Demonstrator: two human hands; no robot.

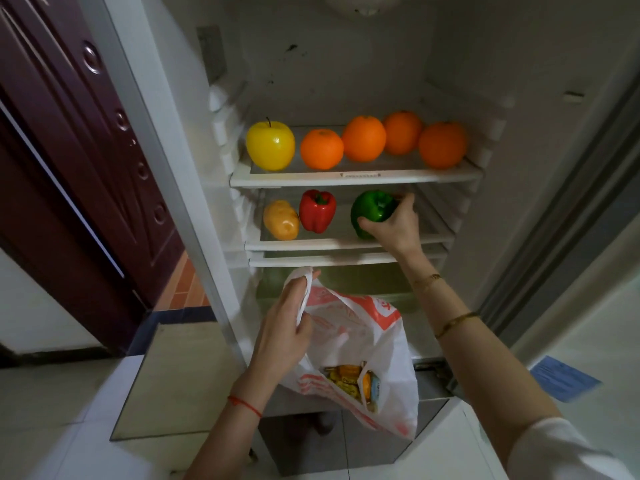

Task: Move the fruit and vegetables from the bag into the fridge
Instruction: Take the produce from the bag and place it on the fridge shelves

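My right hand (393, 225) grips a green bell pepper (370, 211) on the second fridge shelf (311, 244), to the right of a red bell pepper (317, 211) and a yellowish potato (281, 220). The upper shelf (353, 178) carries a yellow apple (270, 145) and several oranges (363, 138). Below the shelves, my left hand (287, 323) holds the handle of a white and orange plastic bag (363, 355). Inside the bag's mouth, yellow and orange packaged items (349, 379) show.
The fridge stands open, with its left wall edge (180, 188) beside a dark red door (79, 161). A clear drawer (363, 282) sits under the shelves. The fridge door frame (568, 216) rises at the right, and a blue paper (562, 377) lies on the tiled floor.
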